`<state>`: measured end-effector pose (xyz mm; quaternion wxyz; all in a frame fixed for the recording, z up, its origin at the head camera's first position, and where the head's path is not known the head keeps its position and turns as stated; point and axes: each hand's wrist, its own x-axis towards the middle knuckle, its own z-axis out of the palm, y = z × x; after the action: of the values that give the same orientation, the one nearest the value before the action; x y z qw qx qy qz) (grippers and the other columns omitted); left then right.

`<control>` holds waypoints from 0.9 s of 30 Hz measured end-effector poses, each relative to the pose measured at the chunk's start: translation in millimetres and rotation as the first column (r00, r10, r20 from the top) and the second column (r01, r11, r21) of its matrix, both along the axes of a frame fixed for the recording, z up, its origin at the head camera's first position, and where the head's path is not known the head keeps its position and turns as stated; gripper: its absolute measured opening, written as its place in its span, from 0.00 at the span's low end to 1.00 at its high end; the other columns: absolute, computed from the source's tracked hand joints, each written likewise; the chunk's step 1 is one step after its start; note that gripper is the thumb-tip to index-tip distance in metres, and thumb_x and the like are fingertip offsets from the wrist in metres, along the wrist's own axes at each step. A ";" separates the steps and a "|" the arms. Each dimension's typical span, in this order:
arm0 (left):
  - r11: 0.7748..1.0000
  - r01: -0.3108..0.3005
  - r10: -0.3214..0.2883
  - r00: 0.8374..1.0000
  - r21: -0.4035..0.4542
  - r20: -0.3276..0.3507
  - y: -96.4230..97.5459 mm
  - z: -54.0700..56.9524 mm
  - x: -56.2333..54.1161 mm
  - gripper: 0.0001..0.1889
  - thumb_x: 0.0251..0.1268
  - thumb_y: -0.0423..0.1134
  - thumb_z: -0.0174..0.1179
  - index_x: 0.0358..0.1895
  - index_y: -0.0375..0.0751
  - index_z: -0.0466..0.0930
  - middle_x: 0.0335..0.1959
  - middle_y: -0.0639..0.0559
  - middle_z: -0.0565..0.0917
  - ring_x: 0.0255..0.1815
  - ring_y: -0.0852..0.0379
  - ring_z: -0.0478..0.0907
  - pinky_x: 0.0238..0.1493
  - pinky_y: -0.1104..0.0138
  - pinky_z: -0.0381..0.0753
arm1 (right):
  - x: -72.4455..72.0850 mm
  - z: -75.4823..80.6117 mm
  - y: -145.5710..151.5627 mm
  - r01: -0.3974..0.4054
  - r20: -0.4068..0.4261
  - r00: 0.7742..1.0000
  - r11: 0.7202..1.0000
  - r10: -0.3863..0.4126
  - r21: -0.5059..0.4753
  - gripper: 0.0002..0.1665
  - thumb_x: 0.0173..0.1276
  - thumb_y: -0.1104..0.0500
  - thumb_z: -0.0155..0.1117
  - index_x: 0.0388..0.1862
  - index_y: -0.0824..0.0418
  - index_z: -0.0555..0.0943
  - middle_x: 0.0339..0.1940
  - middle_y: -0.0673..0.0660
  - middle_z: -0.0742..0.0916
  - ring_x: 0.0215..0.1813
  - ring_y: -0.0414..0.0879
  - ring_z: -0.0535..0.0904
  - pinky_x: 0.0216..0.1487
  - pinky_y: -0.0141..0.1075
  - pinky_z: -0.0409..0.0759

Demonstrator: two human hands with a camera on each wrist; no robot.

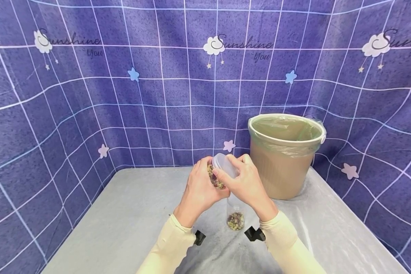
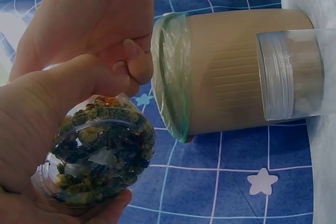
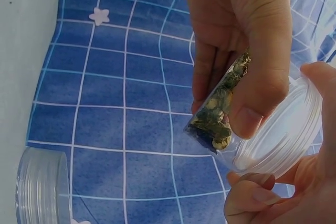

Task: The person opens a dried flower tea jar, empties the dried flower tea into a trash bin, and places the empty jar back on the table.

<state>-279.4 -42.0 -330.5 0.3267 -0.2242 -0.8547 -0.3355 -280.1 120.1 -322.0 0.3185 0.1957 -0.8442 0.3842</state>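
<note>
My left hand (image 1: 199,186) grips a clear jar (image 2: 105,156) packed with dried yellow-green and dark flowers. The jar is raised above the table and tilted. Fingers of my right hand (image 1: 249,186) hold a round translucent screw lid (image 3: 286,129) by its edge, right at the mouth of that jar. In the right wrist view the left thumb lies against the jar near the lid. Below the hands, a second clear jar (image 1: 235,217) stands upright on the table, with dried flowers in its lower part. Its ridged neck (image 2: 275,76) shows in the left wrist view.
A beige bin (image 1: 281,171) with a green plastic liner stands at the back right of the table, just beyond my right hand. The grey-covered table (image 1: 123,220) meets a blue grid-patterned curtain (image 1: 171,91) at the back and sides. Black wrist mounts (image 1: 255,233) hang beneath both sleeves.
</note>
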 end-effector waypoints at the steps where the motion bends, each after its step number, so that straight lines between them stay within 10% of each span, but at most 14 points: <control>1: 1.000 0.002 -0.002 1.000 0.000 0.001 -0.2 0.0 -0.2 0.42 0.32 0.45 0.81 0.59 0.36 0.76 0.52 0.45 0.83 0.54 0.46 0.79 0.59 0.54 0.80 | -0.2 -0.2 0.0 -0.002 -0.002 1.000 1.000 0.002 -0.001 0.31 0.62 0.38 0.72 0.57 0.56 0.85 0.37 0.56 0.74 0.35 0.46 0.69 0.34 0.39 0.72; 27: 0.999 0.035 -0.036 0.994 0.017 0.102 -4.6 5.6 1.3 0.42 0.34 0.45 0.80 0.61 0.37 0.76 0.52 0.47 0.83 0.54 0.46 0.81 0.56 0.54 0.82 | -1.4 3.0 7.5 -0.109 0.021 0.994 0.993 0.109 0.048 0.38 0.64 0.41 0.72 0.70 0.54 0.79 0.48 0.57 0.79 0.47 0.48 0.75 0.45 0.42 0.76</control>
<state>-278.1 -46.6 -324.9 0.2780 -0.2193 -0.8637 -0.3588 -281.5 127.7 -319.0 0.2845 0.2458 -0.8443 0.3819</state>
